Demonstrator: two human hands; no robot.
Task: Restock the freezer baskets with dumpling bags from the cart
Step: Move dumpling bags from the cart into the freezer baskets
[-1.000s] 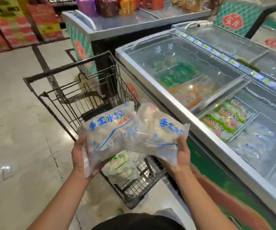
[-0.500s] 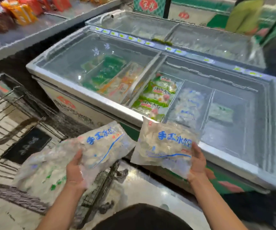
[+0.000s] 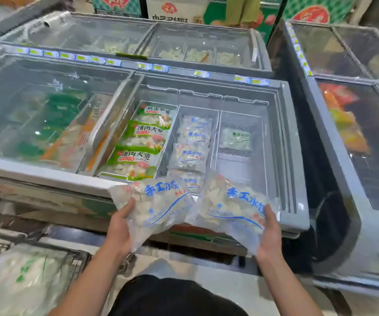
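Slick plastic: blue-print dumpling bags (image 3: 154, 206) (image 3: 234, 208) gripped by left hand (image 3: 120, 226), right hand (image 3: 269, 233) at edges only; slippage risk before middle basket (image 3: 193, 142) reached.

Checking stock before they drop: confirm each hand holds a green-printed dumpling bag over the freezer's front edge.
Wrong on colour. The head view shows the left hand and right hand each holding a blue-printed dumpling bag over the freezer's front edge.

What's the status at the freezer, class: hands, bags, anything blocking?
Left hand holds one blue-print bag. Right hand holds the second bag. Middle basket lid open, nothing blocking.
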